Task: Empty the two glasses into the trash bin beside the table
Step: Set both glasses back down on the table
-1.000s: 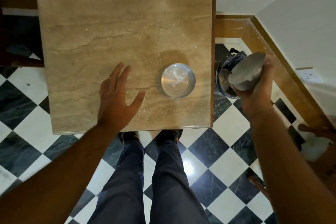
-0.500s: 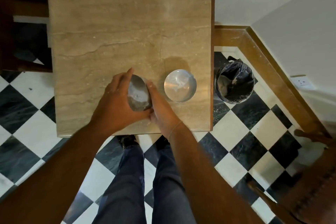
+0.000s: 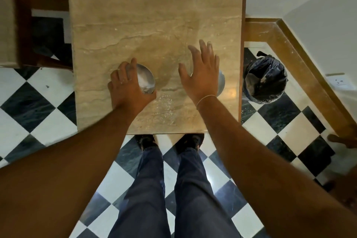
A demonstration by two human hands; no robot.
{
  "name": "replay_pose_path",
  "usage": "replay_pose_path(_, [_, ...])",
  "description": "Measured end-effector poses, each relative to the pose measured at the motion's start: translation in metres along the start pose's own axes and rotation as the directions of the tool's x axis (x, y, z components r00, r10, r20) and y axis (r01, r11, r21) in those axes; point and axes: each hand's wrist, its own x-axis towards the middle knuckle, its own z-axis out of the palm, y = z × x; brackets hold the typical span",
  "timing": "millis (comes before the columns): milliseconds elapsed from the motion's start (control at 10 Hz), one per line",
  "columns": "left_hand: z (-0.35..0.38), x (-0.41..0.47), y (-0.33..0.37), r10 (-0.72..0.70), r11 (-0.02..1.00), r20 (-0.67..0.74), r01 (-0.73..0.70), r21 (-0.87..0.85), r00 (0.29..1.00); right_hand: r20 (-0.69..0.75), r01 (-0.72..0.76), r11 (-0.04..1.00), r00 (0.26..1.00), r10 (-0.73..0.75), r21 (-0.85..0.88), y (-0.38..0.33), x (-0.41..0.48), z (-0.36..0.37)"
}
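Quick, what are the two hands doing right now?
Left hand: closed around a metal glass standing on the table.
Right hand: open, fingers spread, holding nothing, above the other glass.

left hand (image 3: 127,87) gripping glass (image 3: 145,79), right hand (image 3: 202,75) spread
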Motion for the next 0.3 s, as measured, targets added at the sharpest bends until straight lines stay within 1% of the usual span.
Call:
replay_pose_path(200, [0.005,0.005,0.001,-0.018,1.000,0.028,0.017,0.014,0.999,-0.017,-0.030,0.996,0.999,0.029,-0.087,0.019,0.010,0.002])
replay_pose_path(300, [0.007,-0.004,0.001,-0.016,0.995,0.005,0.015,0.100,1.000,-0.050,-0.005,0.994,0.999,-0.001,-0.105,0.029,0.013,0.005])
